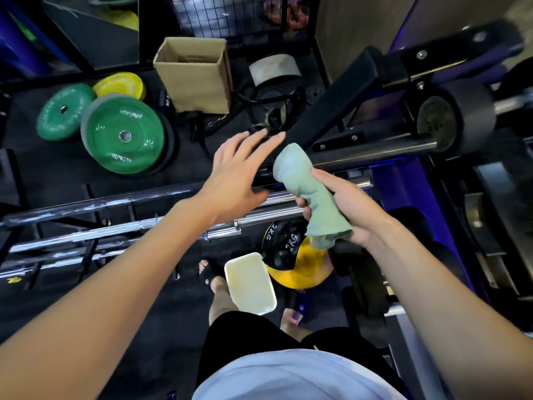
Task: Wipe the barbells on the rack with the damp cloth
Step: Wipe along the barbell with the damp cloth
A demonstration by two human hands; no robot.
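Note:
My right hand grips a rolled pale green cloth, held upright above the bars. My left hand hovers open with straight fingers just left of the cloth, over the sleeve end of a dark barbell. That thick barbell sleeve runs right to a black weight plate. Several chrome barbells lie side by side on a low black rack at the left, below my left forearm. A dark barbell lies behind them.
Green bumper plates and a yellow one lean at the back left beside a cardboard box. A white tub stands on the floor by my feet, next to a yellow and black 2 kg plate.

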